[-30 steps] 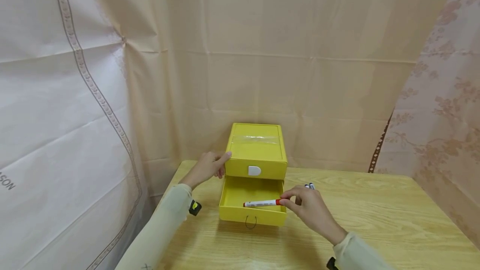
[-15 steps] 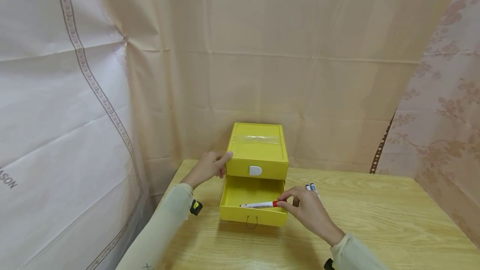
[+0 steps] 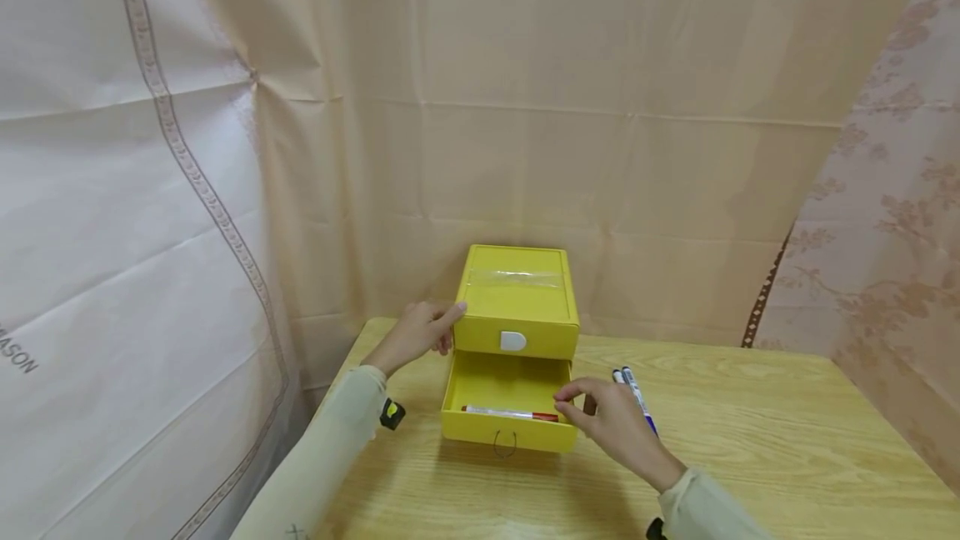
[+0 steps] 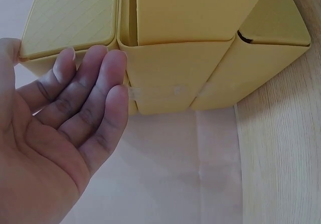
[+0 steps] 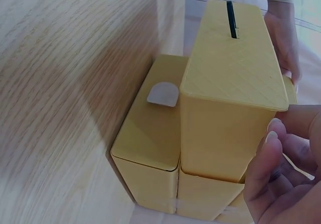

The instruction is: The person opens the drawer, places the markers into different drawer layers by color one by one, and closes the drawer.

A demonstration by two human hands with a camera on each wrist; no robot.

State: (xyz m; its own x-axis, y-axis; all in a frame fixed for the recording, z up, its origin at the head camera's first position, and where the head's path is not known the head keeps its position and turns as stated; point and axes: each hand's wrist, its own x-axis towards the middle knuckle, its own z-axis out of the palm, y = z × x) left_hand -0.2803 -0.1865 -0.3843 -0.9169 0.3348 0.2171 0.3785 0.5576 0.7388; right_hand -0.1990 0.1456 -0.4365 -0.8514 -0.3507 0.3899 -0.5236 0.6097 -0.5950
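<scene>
A yellow drawer box (image 3: 517, 298) stands on the table with a lower drawer (image 3: 480, 427) pulled out. My left hand (image 3: 422, 329) rests on the box's left side, its thumb at the top front corner. In the left wrist view the fingers (image 4: 113, 68) lie against the side wall, loosely bent. A white marker with a red cap (image 3: 501, 412) lies inside the drawer, behind its front wall. Just above the cap, at the drawer's right edge, is my right hand (image 3: 613, 423). Its thumb and fingers (image 5: 271, 153) are bent with nothing between them.
Two white markers with blue ends (image 3: 637, 394) lie on the wooden table (image 3: 750, 423), right of the box and partly behind my right hand. A white tab (image 3: 513, 341) is on the upper drawer, and a string loop hangs on the drawer front. Fabric sheets surround the table.
My right hand has let go of the red-capped marker, which dropped from tilted to lying flat in the drawer. The left hand has stayed at the box.
</scene>
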